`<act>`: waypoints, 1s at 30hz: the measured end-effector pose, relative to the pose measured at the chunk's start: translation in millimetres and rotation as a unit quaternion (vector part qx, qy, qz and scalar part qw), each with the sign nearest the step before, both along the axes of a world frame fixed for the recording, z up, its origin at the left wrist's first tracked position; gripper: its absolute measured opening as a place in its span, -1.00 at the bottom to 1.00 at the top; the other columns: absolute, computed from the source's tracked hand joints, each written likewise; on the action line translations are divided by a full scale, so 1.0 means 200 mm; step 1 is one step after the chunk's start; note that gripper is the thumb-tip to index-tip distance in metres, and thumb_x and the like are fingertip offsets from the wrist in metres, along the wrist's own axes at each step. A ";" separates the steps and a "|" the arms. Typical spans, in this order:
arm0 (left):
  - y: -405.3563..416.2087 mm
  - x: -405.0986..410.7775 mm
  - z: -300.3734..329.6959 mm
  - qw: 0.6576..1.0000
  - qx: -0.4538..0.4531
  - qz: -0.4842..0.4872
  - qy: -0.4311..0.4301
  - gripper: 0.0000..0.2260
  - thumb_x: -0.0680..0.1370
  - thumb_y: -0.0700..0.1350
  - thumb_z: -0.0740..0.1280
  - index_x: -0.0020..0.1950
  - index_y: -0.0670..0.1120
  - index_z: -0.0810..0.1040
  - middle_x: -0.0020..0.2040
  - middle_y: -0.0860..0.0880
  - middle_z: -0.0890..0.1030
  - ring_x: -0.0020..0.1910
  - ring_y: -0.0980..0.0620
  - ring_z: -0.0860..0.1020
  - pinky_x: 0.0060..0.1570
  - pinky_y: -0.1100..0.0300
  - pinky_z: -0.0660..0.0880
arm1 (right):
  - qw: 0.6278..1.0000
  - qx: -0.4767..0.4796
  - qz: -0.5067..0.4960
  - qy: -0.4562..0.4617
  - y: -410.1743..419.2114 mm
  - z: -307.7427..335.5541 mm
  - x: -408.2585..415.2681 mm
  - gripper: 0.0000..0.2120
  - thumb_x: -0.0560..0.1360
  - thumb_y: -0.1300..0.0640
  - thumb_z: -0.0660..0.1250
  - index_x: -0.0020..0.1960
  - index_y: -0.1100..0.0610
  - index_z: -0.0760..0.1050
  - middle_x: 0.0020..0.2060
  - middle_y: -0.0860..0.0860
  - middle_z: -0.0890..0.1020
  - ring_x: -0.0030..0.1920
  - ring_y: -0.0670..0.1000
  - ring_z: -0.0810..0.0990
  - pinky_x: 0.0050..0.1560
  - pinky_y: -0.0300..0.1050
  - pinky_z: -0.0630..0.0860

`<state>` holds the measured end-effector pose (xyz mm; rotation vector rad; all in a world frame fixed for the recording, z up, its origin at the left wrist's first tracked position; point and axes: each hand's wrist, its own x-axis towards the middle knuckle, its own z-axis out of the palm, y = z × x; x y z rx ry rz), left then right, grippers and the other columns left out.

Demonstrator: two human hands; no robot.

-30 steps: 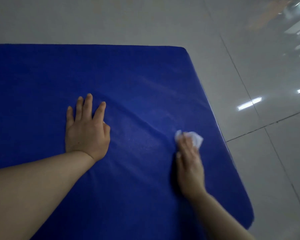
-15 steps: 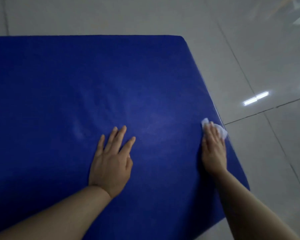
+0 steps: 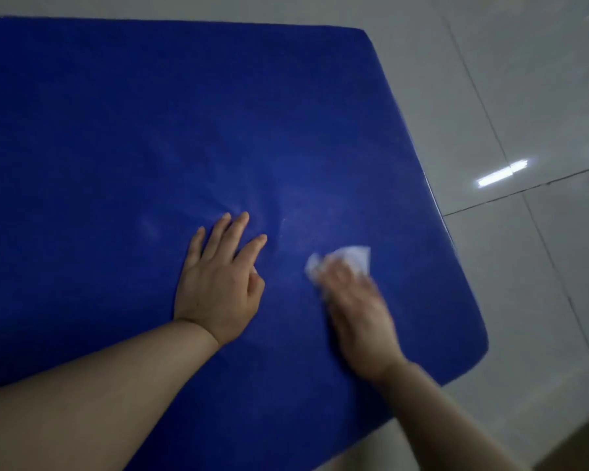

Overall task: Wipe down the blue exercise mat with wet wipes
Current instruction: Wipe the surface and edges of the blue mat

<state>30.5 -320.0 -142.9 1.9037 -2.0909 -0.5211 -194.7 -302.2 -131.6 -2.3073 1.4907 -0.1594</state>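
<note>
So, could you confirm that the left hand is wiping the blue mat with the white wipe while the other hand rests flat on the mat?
Not quite: the head view shows the right hand pressing the white wipe on the blue mat. The left hand is the one resting flat on the mat, fingers spread.

no readable text, labels or numbers anywhere

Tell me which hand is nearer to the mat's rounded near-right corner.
Right. The right hand, pressing the white wipe to the blue mat, lies just inward of that corner. The left hand rests flat farther toward the mat's middle, beyond the right hand.
</note>
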 end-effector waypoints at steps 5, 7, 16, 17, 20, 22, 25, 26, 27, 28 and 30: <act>0.00 0.00 -0.01 1.000 -0.010 -0.002 -0.009 -0.58 0.48 -0.11 0.13 0.32 -0.11 0.49 0.45 -0.15 0.34 0.47 -0.14 0.23 0.43 -0.12 0.05 | 0.935 0.032 -0.351 0.048 -0.29 0.02 -0.27 -0.55 0.67 0.16 -0.02 0.54 0.02 0.05 0.54 0.01 0.07 0.54 -0.01 -0.06 0.52 0.02 -0.09; 0.00 0.00 -0.01 1.000 -0.009 -0.001 -0.006 -0.59 0.49 -0.12 0.15 0.32 -0.11 0.49 0.46 -0.15 0.33 0.47 -0.13 0.22 0.43 -0.11 0.04 | 0.929 0.024 -0.366 0.052 -0.27 0.02 -0.19 -0.49 0.64 0.28 0.00 0.55 0.03 0.06 0.54 0.01 0.06 0.54 0.01 -0.07 0.52 0.04 -0.08; 0.00 0.01 0.00 1.000 0.006 -0.016 -0.021 -0.57 0.50 -0.09 0.12 0.34 -0.09 0.48 0.47 -0.13 0.32 0.48 -0.12 0.22 0.43 -0.09 0.05 | 0.999 0.030 0.022 0.019 0.22 0.01 0.02 -0.52 0.63 0.08 0.02 0.54 -0.03 0.10 0.51 -0.09 0.17 0.53 -0.07 0.05 0.48 -0.08 0.03; 0.00 0.01 0.01 1.000 0.007 -0.017 -0.023 -0.57 0.50 -0.08 0.10 0.34 -0.09 0.48 0.47 -0.13 0.32 0.48 -0.12 0.22 0.43 -0.10 0.06 | 0.999 0.019 -0.039 0.024 0.16 0.01 -0.05 -0.54 0.64 0.05 0.01 0.54 -0.02 0.09 0.51 -0.09 0.15 0.53 -0.07 0.03 0.49 -0.06 0.04; 0.00 0.01 0.00 0.999 0.007 -0.018 -0.031 -0.53 0.51 -0.05 0.00 0.33 -0.10 0.49 0.46 -0.15 0.33 0.47 -0.14 0.24 0.42 -0.13 0.09 | 0.972 0.009 -0.228 0.054 -0.07 0.01 -0.30 -0.56 0.67 0.04 -0.05 0.53 0.02 -0.01 0.52 -0.05 0.06 0.53 -0.08 -0.08 0.52 0.00 -0.05; 0.00 0.01 0.01 0.999 0.011 -0.017 -0.037 -0.52 0.51 -0.04 -0.01 0.31 -0.11 0.50 0.44 -0.16 0.35 0.46 -0.15 0.26 0.41 -0.17 0.13 | 0.950 0.001 -0.303 0.076 -0.21 -0.01 -0.40 -0.54 0.66 0.08 -0.04 0.54 0.09 0.02 0.53 0.04 0.10 0.53 -0.01 -0.04 0.52 -0.02 -0.08; 0.00 0.00 0.01 0.999 0.012 -0.014 -0.048 -0.52 0.51 -0.04 -0.01 0.30 -0.11 0.51 0.44 -0.16 0.36 0.45 -0.16 0.27 0.40 -0.19 0.15 | 0.919 0.020 -0.386 0.077 -0.42 -0.06 -0.44 -0.53 0.67 0.04 -0.07 0.56 0.08 0.00 0.54 0.00 0.06 0.54 0.01 -0.04 0.51 -0.05 -0.14; 0.00 0.00 0.01 0.999 0.012 -0.014 -0.051 -0.52 0.50 -0.04 0.00 0.30 -0.11 0.51 0.43 -0.16 0.36 0.45 -0.16 0.27 0.40 -0.19 0.15 | 0.914 0.024 -0.398 0.078 -0.47 -0.07 -0.44 -0.52 0.67 0.02 -0.08 0.56 0.08 -0.01 0.54 -0.02 0.05 0.54 0.01 -0.05 0.50 -0.06 -0.14; -0.01 -0.01 0.01 0.998 0.011 -0.015 -0.053 -0.52 0.50 -0.04 0.00 0.30 -0.11 0.51 0.43 -0.16 0.36 0.45 -0.17 0.27 0.40 -0.19 0.15 | 0.912 0.023 -0.402 0.078 -0.51 -0.07 -0.45 -0.52 0.66 0.02 -0.08 0.56 0.08 -0.01 0.54 -0.02 0.05 0.54 0.01 -0.05 0.49 -0.06 -0.14; -0.01 -0.01 0.00 0.998 0.009 -0.016 -0.055 -0.53 0.50 -0.04 0.00 0.30 -0.11 0.51 0.43 -0.16 0.36 0.45 -0.17 0.27 0.39 -0.19 0.15 | 0.913 0.019 -0.400 0.075 -0.53 -0.07 -0.44 -0.52 0.66 0.02 -0.09 0.56 0.08 0.00 0.54 -0.02 0.06 0.54 0.01 -0.04 0.49 -0.06 -0.14; -0.01 -0.01 0.01 0.998 0.010 -0.019 -0.060 -0.53 0.50 -0.05 0.01 0.30 -0.12 0.51 0.43 -0.16 0.37 0.44 -0.18 0.28 0.39 -0.19 0.15 | 0.921 0.011 -0.384 0.064 -0.52 -0.05 -0.43 -0.53 0.67 0.03 -0.08 0.55 0.07 0.01 0.54 -0.02 0.07 0.54 0.00 -0.04 0.49 -0.10 -0.13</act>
